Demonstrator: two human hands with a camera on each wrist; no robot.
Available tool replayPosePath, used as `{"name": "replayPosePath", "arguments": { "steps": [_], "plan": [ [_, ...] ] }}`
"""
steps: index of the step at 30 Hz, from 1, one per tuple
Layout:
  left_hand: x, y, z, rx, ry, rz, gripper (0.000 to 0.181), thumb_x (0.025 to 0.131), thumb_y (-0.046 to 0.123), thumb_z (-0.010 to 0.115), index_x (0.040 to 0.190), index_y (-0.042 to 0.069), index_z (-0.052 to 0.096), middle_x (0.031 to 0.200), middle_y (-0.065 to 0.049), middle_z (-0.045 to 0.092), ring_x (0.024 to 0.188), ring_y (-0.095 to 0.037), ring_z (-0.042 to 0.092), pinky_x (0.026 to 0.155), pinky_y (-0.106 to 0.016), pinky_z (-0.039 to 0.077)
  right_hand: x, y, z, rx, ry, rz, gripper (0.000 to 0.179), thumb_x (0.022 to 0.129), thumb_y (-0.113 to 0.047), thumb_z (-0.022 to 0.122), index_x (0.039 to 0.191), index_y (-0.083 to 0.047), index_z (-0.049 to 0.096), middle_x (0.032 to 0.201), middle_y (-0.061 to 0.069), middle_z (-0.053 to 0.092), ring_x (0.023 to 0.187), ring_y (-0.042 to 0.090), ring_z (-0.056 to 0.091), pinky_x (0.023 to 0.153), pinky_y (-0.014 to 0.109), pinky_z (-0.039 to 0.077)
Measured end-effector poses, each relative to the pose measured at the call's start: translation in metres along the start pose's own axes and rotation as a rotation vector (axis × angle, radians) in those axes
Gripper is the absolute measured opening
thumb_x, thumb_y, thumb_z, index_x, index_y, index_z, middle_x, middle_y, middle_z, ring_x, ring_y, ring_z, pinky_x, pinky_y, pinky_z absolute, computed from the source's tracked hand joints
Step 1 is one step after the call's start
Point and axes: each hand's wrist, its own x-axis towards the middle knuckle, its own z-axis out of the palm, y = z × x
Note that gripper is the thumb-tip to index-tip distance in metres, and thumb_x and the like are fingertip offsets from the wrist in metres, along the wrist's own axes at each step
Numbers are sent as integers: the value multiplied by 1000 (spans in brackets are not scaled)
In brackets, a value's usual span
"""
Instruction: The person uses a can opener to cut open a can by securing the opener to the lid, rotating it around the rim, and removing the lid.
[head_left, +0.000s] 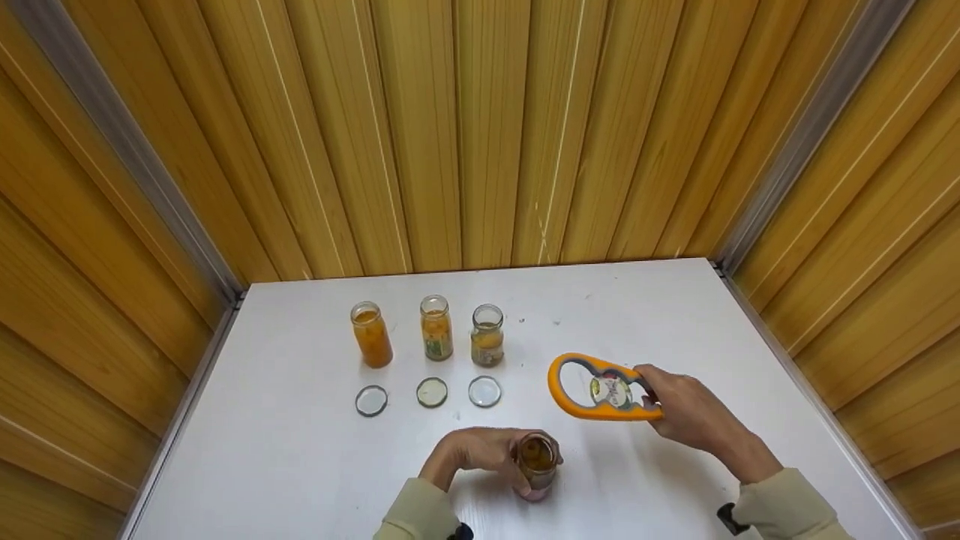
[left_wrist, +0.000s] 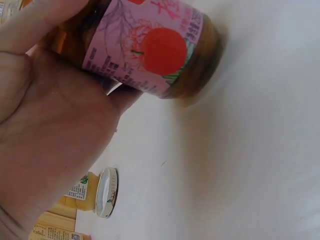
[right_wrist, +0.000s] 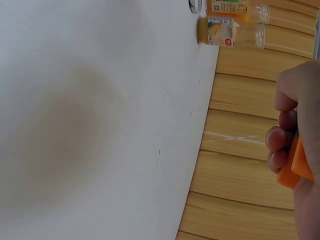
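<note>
My left hand (head_left: 480, 448) grips a lidless glass jar (head_left: 538, 459) near the table's front edge. In the left wrist view the jar's pink label (left_wrist: 145, 45) shows a red fruit, and its base is close to the tabletop; I cannot tell whether it touches. To the right, my right hand (head_left: 690, 411) holds an orange and grey jar opener (head_left: 556, 381) by one end, above the table. A round patterned lid (head_left: 611, 391) shows within one of the opener's holes. Only the opener's orange handle (right_wrist: 289, 175) and a bit of its edge appear in the right wrist view.
Behind my hands stand three lidless jars with orange or yellow contents: a left jar (head_left: 373, 337), a middle jar (head_left: 436, 330) and a right jar (head_left: 487, 341). Before them lie a left lid (head_left: 371, 400), middle lid (head_left: 432, 392) and right lid (head_left: 484, 391). Wood-patterned walls (head_left: 487, 135) enclose the white table (head_left: 300, 465).
</note>
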Motion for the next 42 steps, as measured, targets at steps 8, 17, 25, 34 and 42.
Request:
{"name": "replayPosePath", "arguments": {
  "steps": [8,17,25,34,42],
  "plan": [
    [9,1,-9,110,242,29,62,82,-3,81,135,24,61,127,5,64,121,-12,55,115,-39,35,-13,17,-10,-40,68,88,58,75,6,84,126,-1,56,98,6,69,76,13,63,66,33,59],
    [31,4,-15,151,545,73,66,83,12,87,140,29,57,126,6,63,122,-17,54,115,-51,36,-24,25,-8,-15,22,208,59,79,4,82,130,0,53,103,9,69,80,16,63,72,38,62],
    [55,7,-25,182,751,145,64,87,13,84,143,18,52,131,-1,62,127,-22,53,115,-50,38,-29,29,-7,-8,35,226,59,78,4,82,129,0,53,102,10,68,78,16,63,69,37,62],
    [106,14,-25,301,1119,107,70,85,25,87,144,14,51,138,-5,60,132,-24,54,114,-46,42,-39,34,-4,-27,84,215,61,74,2,85,126,-1,53,98,7,66,74,15,59,65,34,59],
    [123,13,-30,475,1314,63,73,85,35,86,145,11,51,134,-7,62,127,-23,58,109,-43,48,-36,29,-2,8,71,257,60,76,3,84,127,-1,53,101,8,66,76,16,59,69,37,60]
  ]
}}
